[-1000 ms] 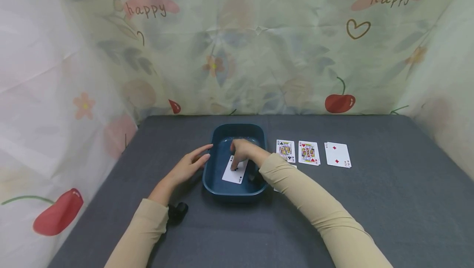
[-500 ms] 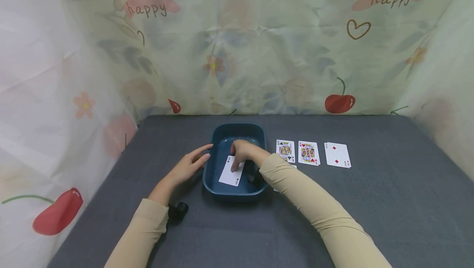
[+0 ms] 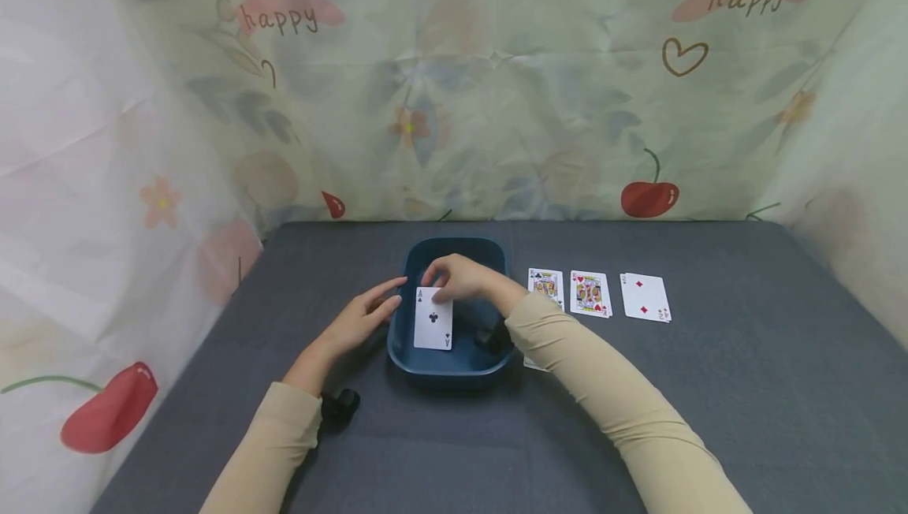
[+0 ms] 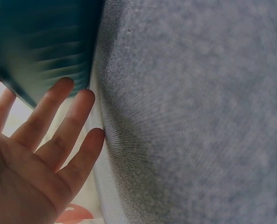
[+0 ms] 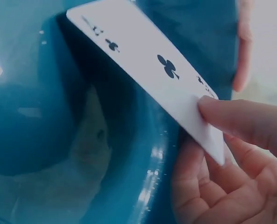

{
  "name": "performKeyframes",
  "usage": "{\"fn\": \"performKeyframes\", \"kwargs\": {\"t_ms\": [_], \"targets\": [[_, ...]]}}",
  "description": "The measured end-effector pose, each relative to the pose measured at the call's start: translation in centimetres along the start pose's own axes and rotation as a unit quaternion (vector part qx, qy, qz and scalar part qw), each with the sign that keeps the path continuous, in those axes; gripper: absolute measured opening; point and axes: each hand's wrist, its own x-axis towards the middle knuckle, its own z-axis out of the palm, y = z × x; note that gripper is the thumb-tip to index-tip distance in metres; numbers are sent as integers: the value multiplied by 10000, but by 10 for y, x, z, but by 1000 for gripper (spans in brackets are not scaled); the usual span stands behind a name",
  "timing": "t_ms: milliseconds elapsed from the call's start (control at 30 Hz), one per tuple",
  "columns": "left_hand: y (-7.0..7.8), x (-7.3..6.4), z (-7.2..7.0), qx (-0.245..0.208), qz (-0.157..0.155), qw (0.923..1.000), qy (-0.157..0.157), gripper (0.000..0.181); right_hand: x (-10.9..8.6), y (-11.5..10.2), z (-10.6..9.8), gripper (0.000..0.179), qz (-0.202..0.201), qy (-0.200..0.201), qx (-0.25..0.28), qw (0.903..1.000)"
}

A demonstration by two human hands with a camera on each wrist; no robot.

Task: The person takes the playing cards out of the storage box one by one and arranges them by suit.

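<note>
An ace of clubs (image 3: 428, 333) is pinched at one end between the thumb and fingers of my right hand (image 3: 461, 277), over the blue tray (image 3: 451, 377). In the right wrist view the card (image 5: 148, 60) slants above the tray's shiny floor, clear of it for most of its length. At the tray's left side my left hand (image 3: 358, 321) has its fingers extended. Its fingertips are at the tray wall in the left wrist view, though I cannot tell how firmly they touch.
Right of the tray lie a king of clubs (image 3: 545, 285), a king of hearts (image 3: 590, 293) and a two of diamonds (image 3: 645, 298). Another card (image 3: 534, 365) is mostly hidden beneath the right sleeve (image 3: 603, 388). A patterned cloth (image 3: 496, 104) hangs behind the table.
The ace of clubs lay in the tray under my right fingers and slid slightly toward me and left. Now the right hand has pinched and lifted its far end. My left hand stays put.
</note>
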Motion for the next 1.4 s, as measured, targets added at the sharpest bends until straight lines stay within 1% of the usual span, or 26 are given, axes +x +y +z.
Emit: {"fn": "performKeyframes", "kwargs": {"t_ms": [67,100,200,433,567,767,967,1233,1400], "targets": [[0,0,0,4,8,10000,-11,51,-3,-2,-4,23,-54,35,103,9999],[0,0,0,5,4,10000,-14,51,-5,-3,-6,20,-148,72,125,9998],[0,1,0,-2,6,10000,-5,51,-7,-3,-11,17,-163,127,290,9994],[-1,1,-1,-51,24,10000,-64,51,-15,-2,-21,21,-60,276,788,9965],[0,1,0,-62,2,10000,-66,51,-21,0,-27,22,-83,310,835,9960],[1,1,0,3,-6,10000,29,49,-31,4,-37,23,-192,361,771,9962],[3,-1,1,32,-20,10000,65,50,-41,9,-47,23,-364,380,1004,9936],[3,-2,-1,44,87,9999,42,50,-59,16,-59,25,-189,456,1071,9930],[4,-2,-1,44,135,9999,12,50,-69,25,-67,28,-147,458,1282,9906]]}}
